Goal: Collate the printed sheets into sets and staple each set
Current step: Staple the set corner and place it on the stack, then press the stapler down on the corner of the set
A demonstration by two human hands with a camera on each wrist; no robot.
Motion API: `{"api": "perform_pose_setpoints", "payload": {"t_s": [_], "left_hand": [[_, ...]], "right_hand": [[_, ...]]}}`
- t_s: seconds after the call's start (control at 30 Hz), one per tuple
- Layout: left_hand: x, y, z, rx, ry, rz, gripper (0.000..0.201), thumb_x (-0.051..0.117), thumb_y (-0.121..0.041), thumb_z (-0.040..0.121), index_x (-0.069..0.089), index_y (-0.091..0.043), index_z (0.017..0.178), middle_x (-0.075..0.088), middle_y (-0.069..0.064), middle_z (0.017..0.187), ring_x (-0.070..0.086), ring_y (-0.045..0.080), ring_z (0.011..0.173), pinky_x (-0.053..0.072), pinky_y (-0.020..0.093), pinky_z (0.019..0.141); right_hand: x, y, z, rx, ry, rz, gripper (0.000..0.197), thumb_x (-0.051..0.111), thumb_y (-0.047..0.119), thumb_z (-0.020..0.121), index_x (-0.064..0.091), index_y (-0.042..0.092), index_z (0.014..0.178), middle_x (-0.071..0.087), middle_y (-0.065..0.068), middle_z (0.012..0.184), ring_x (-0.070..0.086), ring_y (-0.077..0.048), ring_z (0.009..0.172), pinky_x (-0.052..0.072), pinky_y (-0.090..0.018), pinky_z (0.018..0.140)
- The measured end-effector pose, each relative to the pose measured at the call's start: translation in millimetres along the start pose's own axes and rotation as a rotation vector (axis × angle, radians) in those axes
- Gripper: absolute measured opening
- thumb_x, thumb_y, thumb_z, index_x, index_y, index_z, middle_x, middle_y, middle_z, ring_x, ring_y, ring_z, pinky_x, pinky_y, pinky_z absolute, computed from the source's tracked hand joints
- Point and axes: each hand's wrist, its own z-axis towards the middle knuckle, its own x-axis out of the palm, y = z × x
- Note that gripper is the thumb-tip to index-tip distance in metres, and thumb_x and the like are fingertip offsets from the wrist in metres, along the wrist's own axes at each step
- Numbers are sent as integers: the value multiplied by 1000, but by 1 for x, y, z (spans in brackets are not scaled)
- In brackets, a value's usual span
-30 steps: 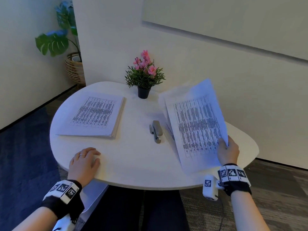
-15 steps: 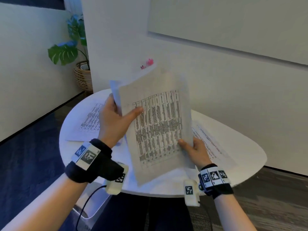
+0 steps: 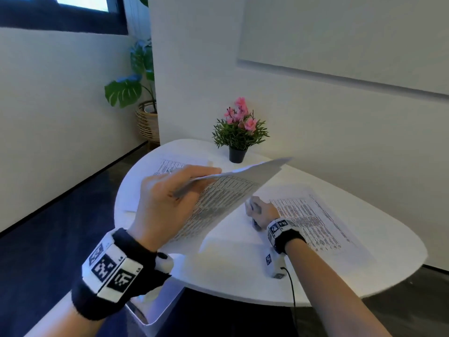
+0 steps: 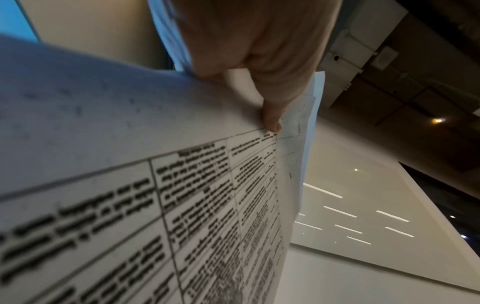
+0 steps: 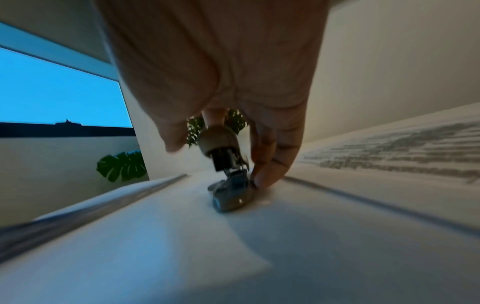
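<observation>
My left hand (image 3: 175, 198) holds a set of printed sheets (image 3: 226, 198) in the air above the table, tilted nearly flat. In the left wrist view its thumb (image 4: 270, 115) pinches the sheets (image 4: 155, 185) near their top edge. My right hand (image 3: 258, 210) is down on the table under the raised sheets, with its fingers curled round the grey stapler (image 3: 255, 224). The right wrist view shows the right hand (image 5: 215, 164) gripping the stapler (image 5: 228, 185), whose base rests on the tabletop. One pile of printed sheets (image 3: 313, 222) lies right of that hand; another pile (image 3: 167, 166) lies at the left, partly hidden.
A small pot of pink flowers (image 3: 239, 135) stands at the back of the round white table (image 3: 243, 271). A wall runs close behind the table. A leafy plant in a woven basket (image 3: 147, 120) stands on the floor at the far left.
My right hand has let go of the sheets and dropped to the stapler on the table. My left hand now holds the set alone and has tipped it from upright to nearly flat.
</observation>
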Motion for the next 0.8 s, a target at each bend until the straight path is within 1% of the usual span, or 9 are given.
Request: {"api": "perform_pose_setpoints", "payload": {"t_s": [0.1,0.17,0.27,0.33,0.4,0.5,0.6,0.7,0.8], "left_hand": [[-1,7,1,-41,-55,-51,28,71,2,82,74,-23,94,69,-21,80,63,5,64,50,24,60],[-1,11,1,-82,-96,-60,29,70,1,83,72,-25,95,66,-26,82,59,-2,65,47,15,62],[0,17,5,-137,-140,-99,30,68,-3,85,69,-32,92,64,-36,87,59,-10,75,44,9,73],[0,19,9,-210,-174,-142,35,67,-7,86,66,-42,90,65,-36,85,58,-13,77,45,9,75],[4,25,11,-323,-200,-202,32,66,-10,88,65,-42,86,66,-32,79,59,-12,72,47,10,69],[20,42,5,-570,-192,-302,19,61,-12,91,61,-30,86,67,-30,71,62,-11,64,47,8,58],[44,62,-18,-802,-77,-364,9,58,-17,93,63,-22,99,72,-16,77,67,-2,69,52,17,60],[71,82,-49,-985,65,-399,22,55,-15,95,60,-13,116,71,1,96,70,13,79,57,34,70],[93,90,-74,-1068,283,-292,24,53,-16,96,55,-11,119,68,9,109,66,29,100,53,48,88]], "right_hand": [[3,0,-2,68,-41,-7,42,49,24,96,40,11,134,48,1,88,45,-15,74,37,-25,68],[2,-5,-6,173,-54,158,41,44,35,98,40,5,126,52,-2,71,50,-20,58,42,-30,54],[-9,-20,-17,372,-81,673,57,58,53,87,50,2,110,64,-13,83,66,-27,65,59,-43,66],[-21,-23,-37,333,-161,966,33,57,26,94,52,-5,103,61,-14,85,66,-16,54,56,-26,53],[-35,-28,-61,238,-227,1127,16,49,6,97,53,-3,109,58,-10,87,66,-13,61,51,-20,53],[-58,-31,-93,94,-340,1232,31,61,20,89,54,4,115,61,-4,99,63,-17,90,55,-23,70],[-88,-23,-121,9,-494,1261,74,75,52,61,54,11,120,65,4,110,61,-12,107,55,-28,83],[-113,-20,-132,-71,-636,1347,46,58,29,88,48,6,126,67,6,110,62,-20,107,54,-40,87],[-132,-22,-141,-85,-682,1507,18,43,12,99,53,8,114,66,-9,110,64,-29,106,54,-49,84]]}}
